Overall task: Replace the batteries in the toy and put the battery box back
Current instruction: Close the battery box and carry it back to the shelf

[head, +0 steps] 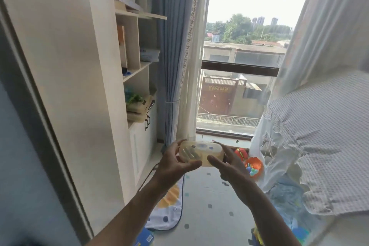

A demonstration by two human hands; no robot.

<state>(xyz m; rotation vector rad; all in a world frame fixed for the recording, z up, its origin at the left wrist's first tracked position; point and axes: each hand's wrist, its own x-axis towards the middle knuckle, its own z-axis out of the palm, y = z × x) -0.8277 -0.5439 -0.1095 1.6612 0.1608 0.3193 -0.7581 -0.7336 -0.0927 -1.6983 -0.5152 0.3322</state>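
Observation:
A clear yellowish plastic battery box (199, 152) with rounded ends is held up in front of me at chest height. Several batteries show through its left half. My left hand (175, 163) grips the box's left end, thumb underneath and fingers curled over the top. My right hand (225, 163) holds the right end, thumb across the front and fingers behind. An orange and red toy (252, 166) with coloured buttons lies on the floor just past my right hand, partly hidden by it.
A white shelf unit (135, 78) with books and a cabinet stands on the left. Blue curtains (175, 56) frame a big window ahead. A checked bed cover (319, 138) fills the right. A patterned mat (207, 205), a cable and scattered items cover the floor.

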